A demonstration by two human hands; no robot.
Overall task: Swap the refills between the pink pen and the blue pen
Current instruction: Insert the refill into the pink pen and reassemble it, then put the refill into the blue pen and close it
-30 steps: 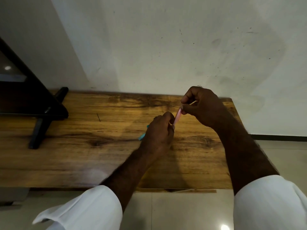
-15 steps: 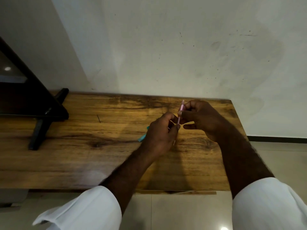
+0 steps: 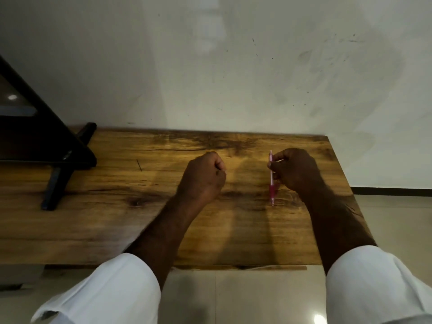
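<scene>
From the head camera, the right hand (image 3: pixel 293 170) pinches the pink pen (image 3: pixel 271 177) upright, tip down just above the wooden surface (image 3: pixel 105 218), likely to steady it for the refill work. The left hand (image 3: pixel 205 175) is clenched; what it holds, I cannot tell. The blue pen is not visible. Open room lies between the hands; the surface's right edge is near.

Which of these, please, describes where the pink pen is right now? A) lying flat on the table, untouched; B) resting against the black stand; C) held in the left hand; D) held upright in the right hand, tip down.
D: the right hand holds the pink pen near-vertical, tip towards the table.
</scene>
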